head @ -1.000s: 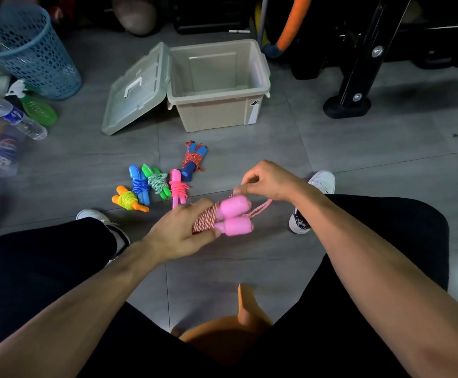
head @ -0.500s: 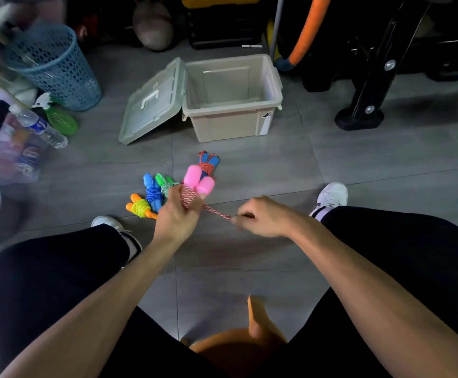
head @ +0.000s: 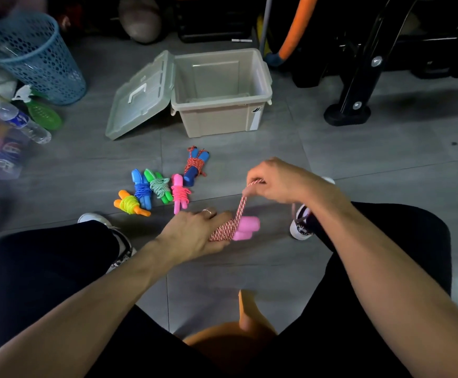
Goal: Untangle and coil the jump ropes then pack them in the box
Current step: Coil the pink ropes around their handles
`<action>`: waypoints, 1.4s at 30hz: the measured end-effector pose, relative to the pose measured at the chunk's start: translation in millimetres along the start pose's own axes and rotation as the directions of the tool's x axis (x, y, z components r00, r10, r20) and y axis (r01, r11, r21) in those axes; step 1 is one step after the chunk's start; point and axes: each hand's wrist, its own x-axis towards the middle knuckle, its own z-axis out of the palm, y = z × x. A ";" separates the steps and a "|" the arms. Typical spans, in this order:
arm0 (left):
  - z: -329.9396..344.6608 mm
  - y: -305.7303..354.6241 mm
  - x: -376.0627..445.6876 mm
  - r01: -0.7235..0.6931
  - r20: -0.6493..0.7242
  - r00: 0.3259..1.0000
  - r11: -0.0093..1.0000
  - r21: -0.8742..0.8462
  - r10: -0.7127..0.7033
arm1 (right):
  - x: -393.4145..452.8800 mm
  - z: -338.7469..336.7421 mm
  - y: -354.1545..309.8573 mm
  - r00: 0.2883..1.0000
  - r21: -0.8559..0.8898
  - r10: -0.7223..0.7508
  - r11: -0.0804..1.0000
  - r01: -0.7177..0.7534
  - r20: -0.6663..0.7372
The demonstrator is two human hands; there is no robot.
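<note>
Pink-handled rope: my left hand clamps bundle, handles pointing right; right hand pinches tail up-right, ready to wrap.

Dim indoor light; the floor catches a soft glow at lower centre, while the background sinks into shadow. The left edge is smeared with blur, and wide-angle distortion bends the corners.

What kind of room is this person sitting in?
Probably a storage corner or home gym. Black equipment legs and an orange foam tube stand at the back, and a blue basket and a plastic box sit on the grey tiled floor.
</note>
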 end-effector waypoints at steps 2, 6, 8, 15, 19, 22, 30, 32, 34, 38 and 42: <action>-9.1 -1.9 1.2 -0.105 -0.080 0.992 0.992 -0.067 0.100 | 3.2 -5.5 14.7 0.999 0.068 0.019 0.997 -0.022 0.035; -24.9 -1.1 4.1 -0.033 -0.120 0.993 0.904 -0.426 -0.020 | 1.1 5.6 34.4 0.995 0.316 0.095 0.943 -0.103 0.039; -32.7 0.2 8.5 0.084 -0.070 0.976 0.655 -0.751 -0.204 | -1.1 11.2 39.8 0.986 0.507 0.165 0.851 -0.137 -0.009; -44.9 -14.2 22.9 0.207 0.376 0.727 -0.338 -0.918 -0.574 | 2.8 49.2 24.3 0.978 0.448 0.208 0.872 -0.199 0.030; -43.8 -20.8 28.2 0.197 0.440 0.644 -0.420 -0.886 -0.626 | 5.9 75.2 1.0 0.979 0.271 0.157 0.944 -0.186 0.127; -42.6 -25.1 32.8 0.313 0.424 0.620 -0.287 -0.905 -0.660 | 2.4 79.5 -11.5 0.975 0.121 0.110 0.984 -0.135 0.192; -9.9 -21.4 19.0 0.620 0.188 0.784 0.732 -0.282 -0.591 | -13.4 56.0 -36.0 0.991 -0.176 0.071 0.983 -0.050 0.117; -6.8 -20.0 20.6 0.602 0.208 0.793 0.789 -0.121 -0.573 | -17.5 48.6 -42.1 0.993 -0.234 0.068 0.971 -0.044 0.096; -7.2 -20.6 21.2 0.591 0.210 0.794 0.806 -0.048 -0.570 | -20.4 43.3 -48.1 0.995 -0.266 0.054 0.964 -0.030 0.082; -5.0 -18.7 22.2 0.523 0.174 0.840 0.852 -0.006 -0.514 | -23.3 37.0 -60.4 0.999 -0.233 -0.031 0.972 0.038 0.034; -0.2 -9.0 20.2 0.350 0.160 0.922 0.936 0.036 -0.352 | -16.6 23.9 -59.1 0.998 -0.232 -0.055 0.971 0.054 0.001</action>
